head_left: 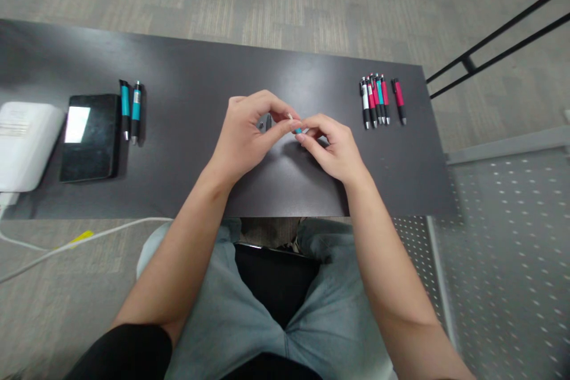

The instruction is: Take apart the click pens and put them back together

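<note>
Above the middle of a dark table (178, 65), my left hand (249, 133) and my right hand (332, 145) meet with fingers pinched together. Between the fingertips is a small teal pen part (297, 129) with a pale thin piece sticking out of it. Both hands grip it, and most of it is hidden by the fingers. A small dark pen piece (268, 122) lies on the table just behind my left fingers. Several red, teal and white pens (377, 101) lie in a row at the right. Two teal pens (130, 110) lie at the left.
A black phone (90, 136) lies beside the two teal pens, with a white box (24, 142) at the table's left edge and white cables (66, 243) on the floor. A black metal frame (494, 41) stands at the right, a perforated grey panel (507, 249) below it.
</note>
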Tool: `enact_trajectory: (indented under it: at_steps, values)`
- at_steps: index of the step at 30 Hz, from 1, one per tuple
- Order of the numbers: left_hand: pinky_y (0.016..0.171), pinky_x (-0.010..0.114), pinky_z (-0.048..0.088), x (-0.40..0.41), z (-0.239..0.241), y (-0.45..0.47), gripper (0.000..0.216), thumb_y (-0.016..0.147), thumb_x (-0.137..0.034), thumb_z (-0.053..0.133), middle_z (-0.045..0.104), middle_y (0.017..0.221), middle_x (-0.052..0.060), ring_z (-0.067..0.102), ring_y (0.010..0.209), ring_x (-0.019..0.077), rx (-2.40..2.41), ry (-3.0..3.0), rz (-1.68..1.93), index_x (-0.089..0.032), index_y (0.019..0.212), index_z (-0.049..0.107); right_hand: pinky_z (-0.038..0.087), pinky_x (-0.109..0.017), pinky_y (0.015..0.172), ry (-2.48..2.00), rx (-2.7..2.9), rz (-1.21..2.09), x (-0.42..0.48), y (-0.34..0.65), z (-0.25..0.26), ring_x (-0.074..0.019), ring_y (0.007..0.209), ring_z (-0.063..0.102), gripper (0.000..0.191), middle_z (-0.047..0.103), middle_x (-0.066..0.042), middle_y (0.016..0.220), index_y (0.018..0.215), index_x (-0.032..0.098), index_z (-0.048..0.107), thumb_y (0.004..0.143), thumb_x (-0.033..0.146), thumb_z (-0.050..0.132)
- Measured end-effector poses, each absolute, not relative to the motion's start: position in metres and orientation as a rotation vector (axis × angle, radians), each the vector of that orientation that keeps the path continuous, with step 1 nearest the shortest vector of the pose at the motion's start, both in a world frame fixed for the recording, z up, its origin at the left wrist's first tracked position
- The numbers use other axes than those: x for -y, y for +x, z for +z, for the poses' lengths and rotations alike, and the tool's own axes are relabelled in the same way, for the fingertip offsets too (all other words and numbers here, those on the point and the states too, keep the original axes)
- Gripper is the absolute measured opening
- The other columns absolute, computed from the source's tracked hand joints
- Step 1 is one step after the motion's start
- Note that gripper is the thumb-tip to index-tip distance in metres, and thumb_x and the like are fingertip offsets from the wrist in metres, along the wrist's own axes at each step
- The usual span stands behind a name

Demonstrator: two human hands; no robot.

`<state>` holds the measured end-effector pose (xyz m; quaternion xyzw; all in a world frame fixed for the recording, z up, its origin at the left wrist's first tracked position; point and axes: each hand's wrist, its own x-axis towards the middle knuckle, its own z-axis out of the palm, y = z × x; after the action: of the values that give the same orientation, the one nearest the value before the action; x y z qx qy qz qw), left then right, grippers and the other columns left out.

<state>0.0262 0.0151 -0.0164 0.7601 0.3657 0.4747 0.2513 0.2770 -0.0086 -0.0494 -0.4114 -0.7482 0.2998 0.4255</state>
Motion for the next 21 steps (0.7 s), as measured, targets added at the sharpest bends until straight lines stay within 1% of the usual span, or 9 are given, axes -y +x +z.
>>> enact_trajectory:
  at_steps: [1,3,6,7,8,11,14,17,21]
  values:
    - [0.104,0.049,0.063,-0.015,-0.017,0.026,0.030,0.115,-0.058,0.089,0.089,0.098,0.001,0.082,0.090,0.0244,-0.985,2.066,1.283,-0.032,0.100,0.090,0.066,-0.040,0.083,-1.011,1.863,0.747,0.009,0.276,-0.049,-0.0226,0.082,0.071,0.038,0.085,-0.005,0.105,0.122,0.030,0.088,0.119,0.067,0.080]
    - [0.106,0.050,0.062,-0.016,-0.017,0.023,0.035,0.111,-0.067,0.094,0.091,0.107,0.002,0.082,0.093,0.0257,-0.960,2.050,1.268,-0.032,0.112,0.091,0.068,-0.041,0.085,-0.993,1.822,0.776,0.010,0.274,-0.048,-0.0225,0.083,0.072,0.041,0.086,-0.006,0.108,0.123,0.030,0.088,0.119,0.070,0.080]
    - [0.110,0.053,0.060,-0.019,-0.019,0.016,0.063,0.098,-0.080,0.103,0.090,0.128,0.005,0.083,0.103,0.0291,-0.982,2.056,1.232,-0.034,0.138,0.088,0.072,-0.042,0.089,-1.001,1.737,0.863,0.011,0.271,-0.046,-0.0226,0.086,0.077,0.047,0.089,-0.007,0.117,0.126,0.030,0.086,0.117,0.076,0.082]
    - [0.114,0.055,0.059,-0.019,-0.020,0.013,0.068,0.095,-0.081,0.105,0.089,0.133,0.006,0.082,0.106,0.0303,-1.030,2.083,1.194,-0.034,0.141,0.087,0.073,-0.042,0.090,-1.005,1.715,0.887,0.012,0.270,-0.046,-0.0225,0.088,0.079,0.049,0.089,-0.007,0.120,0.128,0.030,0.086,0.116,0.077,0.082]
    - [0.118,0.057,0.056,-0.020,-0.022,0.010,0.068,0.095,-0.082,0.105,0.088,0.135,0.007,0.082,0.109,0.0317,-1.096,2.119,1.145,-0.034,0.140,0.087,0.074,-0.042,0.091,-1.008,1.694,0.903,0.012,0.270,-0.046,-0.0221,0.088,0.080,0.050,0.090,-0.007,0.122,0.129,0.030,0.085,0.116,0.078,0.083]
    - [0.127,0.064,0.048,-0.021,-0.029,0.007,0.052,0.100,-0.075,0.102,0.085,0.141,0.008,0.079,0.124,0.0380,-1.304,2.234,0.976,-0.036,0.132,0.089,0.075,-0.042,0.094,-1.011,1.638,0.901,0.012,0.272,-0.047,-0.0207,0.088,0.082,0.052,0.090,-0.006,0.126,0.132,0.032,0.084,0.115,0.080,0.083]
    - [0.126,0.069,0.046,-0.019,-0.036,0.009,0.036,0.107,-0.064,0.098,0.081,0.150,0.012,0.074,0.140,0.0457,-1.395,2.318,0.853,-0.035,0.126,0.091,0.075,-0.042,0.091,-1.018,1.617,0.864,0.011,0.275,-0.048,-0.0208,0.086,0.081,0.052,0.089,-0.005,0.125,0.133,0.033,0.084,0.114,0.081,0.083]
    - [0.125,0.074,0.046,-0.018,-0.039,0.013,0.030,0.110,-0.058,0.094,0.080,0.154,0.016,0.070,0.144,0.0508,-1.431,2.361,0.789,-0.032,0.125,0.092,0.074,-0.042,0.087,-1.040,1.618,0.827,0.010,0.277,-0.049,-0.0204,0.082,0.079,0.051,0.089,-0.004,0.120,0.130,0.033,0.085,0.113,0.081,0.085]
    - [0.129,0.079,0.044,-0.015,-0.036,0.018,0.016,0.114,-0.044,0.087,0.082,0.153,0.017,0.066,0.152,0.0533,-1.445,2.387,0.764,-0.032,0.121,0.093,0.072,-0.042,0.083,-1.065,1.609,0.812,0.009,0.279,-0.049,-0.0197,0.078,0.076,0.052,0.089,-0.004,0.117,0.127,0.032,0.085,0.111,0.082,0.086]
